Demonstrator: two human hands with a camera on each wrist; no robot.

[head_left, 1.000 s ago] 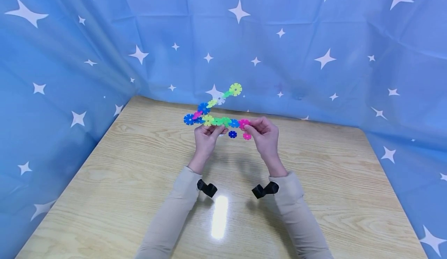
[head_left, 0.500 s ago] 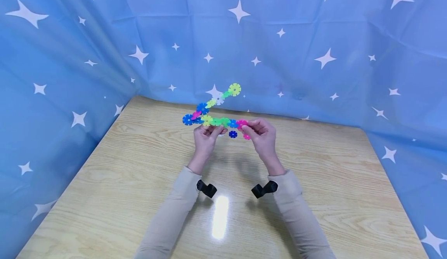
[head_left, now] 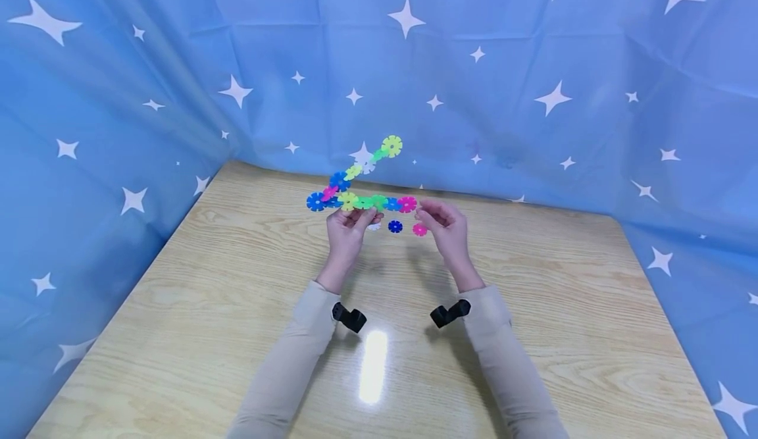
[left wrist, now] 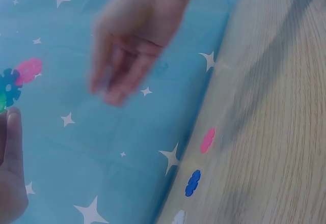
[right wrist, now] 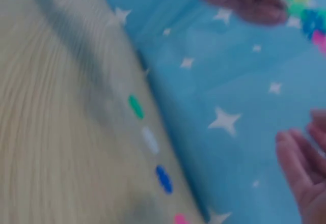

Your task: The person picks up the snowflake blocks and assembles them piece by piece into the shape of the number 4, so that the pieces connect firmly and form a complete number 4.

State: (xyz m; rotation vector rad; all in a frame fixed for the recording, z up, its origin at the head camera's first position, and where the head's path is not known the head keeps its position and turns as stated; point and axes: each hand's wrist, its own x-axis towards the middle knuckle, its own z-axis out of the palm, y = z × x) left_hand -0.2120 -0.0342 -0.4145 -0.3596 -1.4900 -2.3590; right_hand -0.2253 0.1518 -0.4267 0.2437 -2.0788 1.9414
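Note:
A zigzag chain of interlocking snowflake discs (head_left: 347, 201), in blue, pink, yellow, green and white, is held up over the far part of the table. My left hand (head_left: 345, 241) pinches it from below near the green discs. At the chain's right end is a pink disc (head_left: 406, 204), also visible in the left wrist view. My right hand (head_left: 448, 235) is just right of that disc, apart from it, with bent fingers and thumb spread and nothing between them; the right wrist view shows the same hand (right wrist: 305, 178) blurred and without a piece.
Loose discs lie in a row near the table's far edge: pink (head_left: 419, 230), dark blue (head_left: 395, 227), white (head_left: 374, 226) and green (right wrist: 136, 106). A blue curtain with white stars (head_left: 379, 77) stands behind the wooden table (head_left: 568, 307).
My right hand has let go of the pink disc at the chain's end and moved slightly away from it. The chain has shifted a little left and up in my left hand.

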